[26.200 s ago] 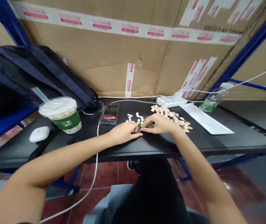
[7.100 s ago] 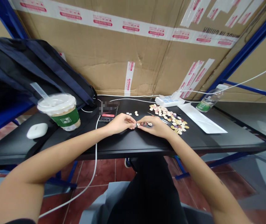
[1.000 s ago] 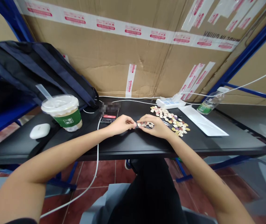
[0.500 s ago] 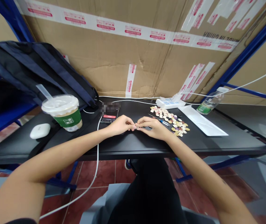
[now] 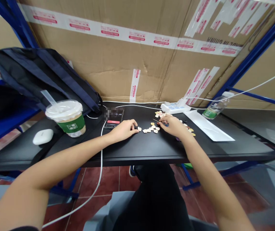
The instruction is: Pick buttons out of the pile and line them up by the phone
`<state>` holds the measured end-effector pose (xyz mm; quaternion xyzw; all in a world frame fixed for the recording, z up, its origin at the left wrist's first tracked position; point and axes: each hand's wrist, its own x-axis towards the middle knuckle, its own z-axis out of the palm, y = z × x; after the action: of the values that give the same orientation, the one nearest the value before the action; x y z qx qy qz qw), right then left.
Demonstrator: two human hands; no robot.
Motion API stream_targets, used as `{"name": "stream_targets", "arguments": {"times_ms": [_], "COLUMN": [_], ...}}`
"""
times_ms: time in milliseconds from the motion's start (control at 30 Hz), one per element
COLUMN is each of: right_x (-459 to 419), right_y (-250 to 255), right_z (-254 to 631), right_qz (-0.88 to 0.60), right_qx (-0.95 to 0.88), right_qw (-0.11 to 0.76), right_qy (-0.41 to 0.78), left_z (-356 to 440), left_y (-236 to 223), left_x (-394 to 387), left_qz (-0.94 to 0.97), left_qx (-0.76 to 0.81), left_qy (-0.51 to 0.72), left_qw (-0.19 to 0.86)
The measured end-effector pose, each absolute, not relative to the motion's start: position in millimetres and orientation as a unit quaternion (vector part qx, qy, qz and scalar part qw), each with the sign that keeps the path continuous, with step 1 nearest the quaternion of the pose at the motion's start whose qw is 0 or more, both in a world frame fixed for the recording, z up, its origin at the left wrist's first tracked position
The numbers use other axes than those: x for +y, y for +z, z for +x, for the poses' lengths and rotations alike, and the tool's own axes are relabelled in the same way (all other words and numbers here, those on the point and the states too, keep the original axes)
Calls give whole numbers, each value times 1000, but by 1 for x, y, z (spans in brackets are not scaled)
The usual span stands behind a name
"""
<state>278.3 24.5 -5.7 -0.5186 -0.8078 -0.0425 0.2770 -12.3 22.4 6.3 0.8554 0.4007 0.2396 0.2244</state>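
Pieces point(image 5: 149, 130), rounded, pale, on smooth tabletop point(image 5: 132, 148)

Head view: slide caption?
Bare left hand at a small pale flat piece, right hand at a thin pointed tool, over a black tabletop.

On the left of the black bench point(image 5: 125, 147) we see a green-sleeved, clear-lidded plastic cup point(image 5: 68, 119), a white rounded plastic case point(image 5: 42, 137) near it, and a navy-and-black fabric backpack point(image 5: 48, 77) behind. Farther right we find a dark rectangular phone point(image 5: 115, 117), a white power strip point(image 5: 174, 108), a flat white rectangular packet point(image 5: 209, 125) and a clear, green-labelled plastic bottle point(image 5: 214, 109); brown cardboard point(image 5: 113, 61) stands behind.
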Motion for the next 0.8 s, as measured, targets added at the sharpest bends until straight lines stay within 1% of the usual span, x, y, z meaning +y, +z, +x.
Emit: {"name": "stream_targets", "arguments": {"times_ms": [167,333,467,533,633,700,800], "right_x": [33,35,37,39,41,42,42], "right_y": [-13,-13,-7,1,15,23,28], "right_z": [289,286,281,275,260,247,230], "right_qz": [-510,-534,-524,-507,-481,-468,-457], "right_qx": [-812,-800,-786,-789,-805,-816,-836], "right_qw": [283,269,327,346,347,338,302], "right_qy": [-29,-40,-27,-22,-29,-31,-27], "left_z": [-14,-13,-12,-13,-14,-15,-16], "left_y": [4,3,2,2,2,2,0], "left_x": [25,26,27,28,29,29,30], "left_qz": [876,910,925,926,920,914,903], "left_qx": [379,295,256,261,289,307,331], "left_qy": [242,257,239,234,234,237,247], "left_qw": [174,134,148,143,123,117,119]}}
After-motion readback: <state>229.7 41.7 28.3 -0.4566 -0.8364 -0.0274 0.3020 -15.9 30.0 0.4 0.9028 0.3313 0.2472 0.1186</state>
